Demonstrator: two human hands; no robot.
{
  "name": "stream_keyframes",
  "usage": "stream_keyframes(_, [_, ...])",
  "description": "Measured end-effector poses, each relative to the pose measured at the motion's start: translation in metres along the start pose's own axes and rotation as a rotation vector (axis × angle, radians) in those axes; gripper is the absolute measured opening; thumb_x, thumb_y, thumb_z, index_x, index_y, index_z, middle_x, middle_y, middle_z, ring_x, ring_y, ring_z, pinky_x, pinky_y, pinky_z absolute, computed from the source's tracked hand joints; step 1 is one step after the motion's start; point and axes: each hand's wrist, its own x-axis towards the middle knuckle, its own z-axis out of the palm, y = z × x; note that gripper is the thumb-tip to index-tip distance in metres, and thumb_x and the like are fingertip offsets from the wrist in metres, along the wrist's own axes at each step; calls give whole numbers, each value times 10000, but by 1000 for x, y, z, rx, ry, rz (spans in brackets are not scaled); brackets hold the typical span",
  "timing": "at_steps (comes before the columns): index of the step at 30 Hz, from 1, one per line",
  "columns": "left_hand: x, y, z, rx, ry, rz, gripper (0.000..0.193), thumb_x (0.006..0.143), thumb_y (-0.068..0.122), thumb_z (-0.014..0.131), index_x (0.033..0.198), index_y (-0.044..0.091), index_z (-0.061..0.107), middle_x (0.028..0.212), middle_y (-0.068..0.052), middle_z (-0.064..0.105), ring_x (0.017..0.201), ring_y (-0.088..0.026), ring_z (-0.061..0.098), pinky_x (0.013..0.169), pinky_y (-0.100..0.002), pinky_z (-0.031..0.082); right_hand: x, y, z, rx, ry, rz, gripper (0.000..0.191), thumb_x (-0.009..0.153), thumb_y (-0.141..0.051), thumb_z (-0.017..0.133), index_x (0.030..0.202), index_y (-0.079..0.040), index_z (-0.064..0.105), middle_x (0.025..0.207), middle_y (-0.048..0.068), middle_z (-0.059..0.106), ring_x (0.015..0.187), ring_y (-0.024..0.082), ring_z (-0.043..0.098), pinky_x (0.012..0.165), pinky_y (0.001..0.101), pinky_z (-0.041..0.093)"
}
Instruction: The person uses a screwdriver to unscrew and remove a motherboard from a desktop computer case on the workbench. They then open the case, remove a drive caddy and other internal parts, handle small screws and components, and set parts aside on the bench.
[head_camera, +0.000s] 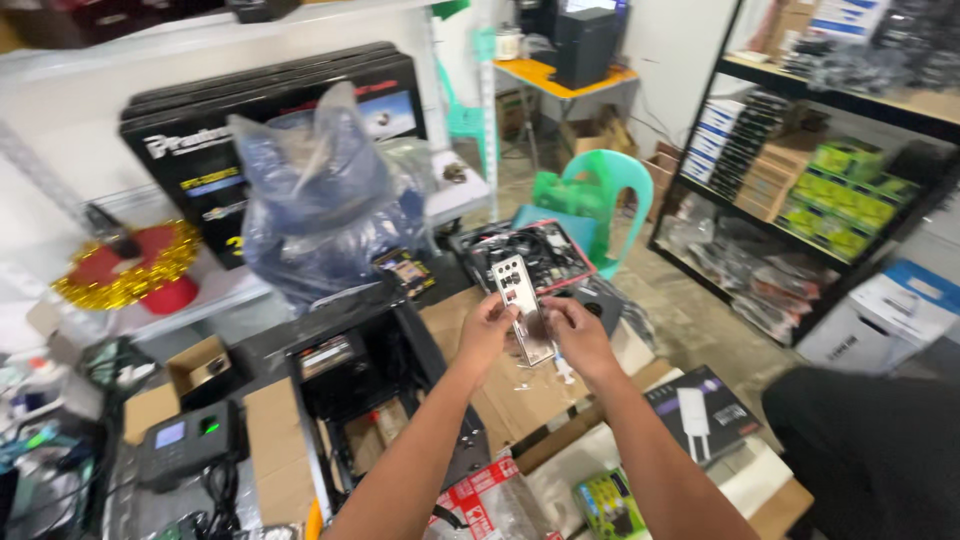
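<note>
Item: silver metal I/O shield plate (522, 310), upright, gripped between both hands. Left hand (487, 332) closed on its left edge; right hand (578, 335) closed on its lower right edge. Below the hands: flattened cardboard (520, 395). Left of the left hand: open black computer case (375, 395).

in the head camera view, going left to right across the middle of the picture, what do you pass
Red hat with gold tinsel → blue plastic bag → left hand → silver metal plate with cut-outs held by both hands → right hand → green plastic chair → black shelf rack with green boxes.
</note>
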Motion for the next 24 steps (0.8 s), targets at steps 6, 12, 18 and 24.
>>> stream_keyframes(6, [-11,33,-41,-76,87,-87,329,982,184,640,1307,135,650,1133,1,710,1007,-125,697,807,-351,607,-2,-2,32,257,-236,217,322,995,-66,569,1310,-31,622,1123,50,686,971,121,654,852,322,541])
stream_keyframes(12, [-15,26,-51,-78,-10,-130,294,968,115,647,1255,57,674,1122,-62,701,993,-170,710,864,-351,624,-5,-4,50,261,-106,156,314,973,-64,586,1283,-22,611,1101,104,690,919,175,669,820,366,581])
stream_keyframes(18, [-3,-3,-45,-148,-79,-54,190,985,46,648,1166,-7,671,1021,-68,652,942,-171,700,890,-350,644,-17,-19,53,-474,138,-540,340,856,-108,774,1168,-28,667,1182,144,670,1038,279,689,878,352,554])
stream_keyframes(24, [-4,-8,-26,-72,-74,-26,173,973,39,655,1136,-17,679,960,-59,682,870,-153,703,819,-321,626,-27,-34,42,-411,141,-311,333,831,-167,814,1124,-39,721,1136,90,738,928,229,745,833,326,582])
